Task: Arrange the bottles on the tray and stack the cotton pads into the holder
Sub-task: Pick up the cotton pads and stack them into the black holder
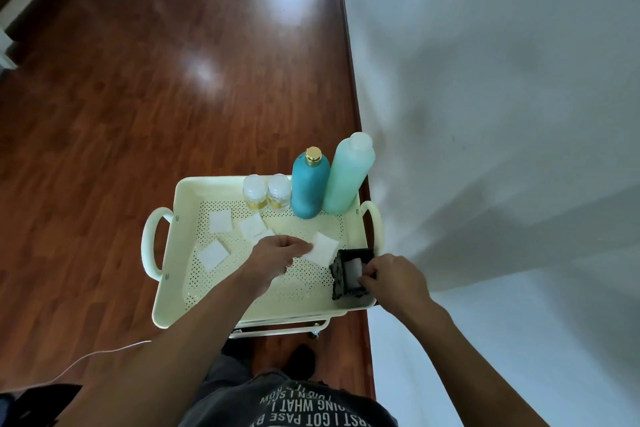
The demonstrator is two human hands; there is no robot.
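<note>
A pale yellow perforated tray (180, 274) tops a small cart. Along its far edge stand two small clear bottles (255, 191) (279, 191), a teal bottle with a gold cap (309, 187) and a tall mint bottle (348, 177). Square white cotton pads lie loose on the tray (221, 220) (251, 227) (212, 255). My left hand (277, 255) pinches the edge of another pad (323, 248). At the tray's near right corner sits a black holder (341, 274) with white pads (353, 270) inside; my right hand (391, 279) presses a pad into it.
A white wall (502, 114) runs close along the cart's right side. Red-brown wood floor (138, 114) spreads to the left and beyond. A thin white cable (104, 352) lies on the floor near left. My legs and shirt are below the tray.
</note>
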